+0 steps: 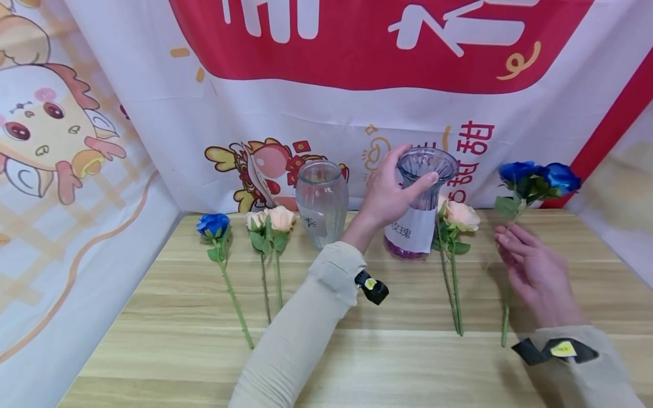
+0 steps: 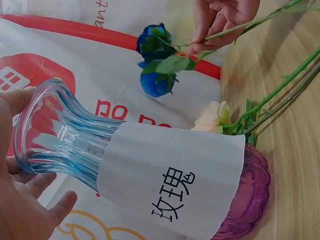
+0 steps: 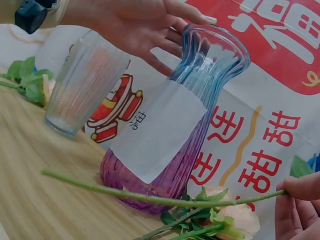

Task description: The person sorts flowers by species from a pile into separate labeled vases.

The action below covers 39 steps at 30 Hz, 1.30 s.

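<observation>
A ribbed glass vase (image 2: 95, 145), blue above and purple at the base, stands upright on the table with a white paper label (image 1: 414, 231) on its front. My left hand (image 1: 389, 191) holds it at the flared neck, thumb on one side and fingers on the other. Off to the right, my right hand (image 1: 537, 269) pinches the green stem (image 3: 125, 195) of blue roses (image 1: 561, 177). Two blue blooms show above the fingers, and the stem's lower end points down toward the table. Peach roses (image 1: 461, 216) lie between the vase and my right hand.
A second, clear glass vase (image 1: 322, 198) with a label stands left of the first. Farther left, peach roses (image 1: 282, 219) and a single blue rose (image 1: 213, 225) lie on the wooden table (image 1: 168, 334). A printed cloth (image 1: 357, 107) hangs right behind.
</observation>
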Tool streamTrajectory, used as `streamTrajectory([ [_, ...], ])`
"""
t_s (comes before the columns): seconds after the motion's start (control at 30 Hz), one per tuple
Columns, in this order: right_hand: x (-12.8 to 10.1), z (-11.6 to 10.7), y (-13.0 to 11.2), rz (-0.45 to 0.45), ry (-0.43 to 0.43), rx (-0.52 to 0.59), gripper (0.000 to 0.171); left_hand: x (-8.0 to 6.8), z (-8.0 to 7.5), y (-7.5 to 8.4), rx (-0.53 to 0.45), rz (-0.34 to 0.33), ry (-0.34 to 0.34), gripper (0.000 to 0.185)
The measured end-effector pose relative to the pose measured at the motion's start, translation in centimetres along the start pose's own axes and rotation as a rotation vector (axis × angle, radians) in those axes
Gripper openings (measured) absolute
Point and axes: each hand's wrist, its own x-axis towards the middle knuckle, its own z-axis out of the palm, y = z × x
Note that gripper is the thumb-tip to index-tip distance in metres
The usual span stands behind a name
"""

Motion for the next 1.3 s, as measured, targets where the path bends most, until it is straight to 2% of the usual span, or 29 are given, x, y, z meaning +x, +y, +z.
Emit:
streamTrajectory([
  [0.13, -0.2, 0.2, 0.0, -0.016, 0.012, -0.009, 0.033, 0.1, 0.0, -0.1, 0.0, 0.006, -0.001, 0.078],
  [0.4, 0.0, 0.3, 0.6, -0.054, 0.031, -0.036, 0.041, 0.0, 0.0, 0.0, 0.005, -0.001, 0.0, 0.078],
  [0.9, 0.5, -0.5, 1.0, -0.067, -0.015, -0.026, 0.04, 0.0, 0.0, 0.1, 0.012, -0.006, -0.003, 0.079],
  [1.13, 0.4, -0.6, 0.9, -0.112, -0.088, 0.044, 0.039, 0.0, -0.1, 0.1, 0.008, -0.001, -0.005, 0.079],
  [1.3, 0.2, -0.1, 0.6, -0.183, -0.082, 0.132, 0.039, 0.0, 0.0, 0.1, 0.005, -0.008, -0.005, 0.078],
])
